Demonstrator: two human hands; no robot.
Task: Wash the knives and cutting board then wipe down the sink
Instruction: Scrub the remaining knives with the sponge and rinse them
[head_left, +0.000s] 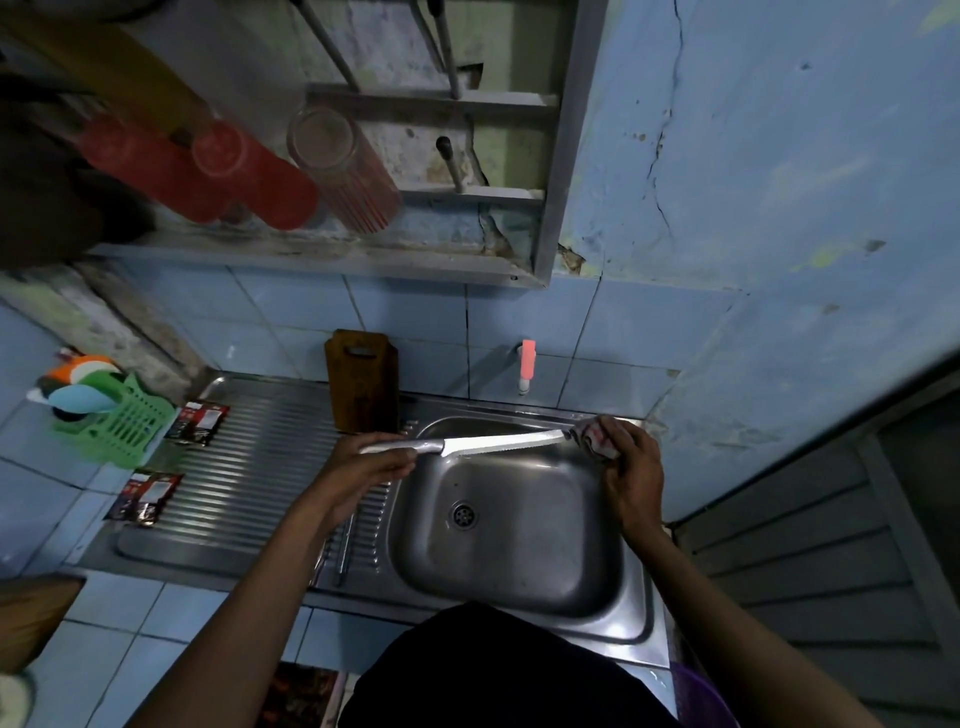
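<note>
Serrated steel knife (462, 446) lies level above the stainless steel sink basin (519, 545). Left hand (363, 462) curls around its handle; right hand (626, 462) pinches a small white-red cloth (592, 436) on the blade tip. A brown wooden cutting board (362, 379) leans on the blue tiled wall (649, 338).

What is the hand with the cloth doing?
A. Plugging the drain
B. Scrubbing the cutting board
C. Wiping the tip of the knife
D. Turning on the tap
C: the right hand holds the cloth at the tip of the knife, held over the sink by the left hand.
</note>
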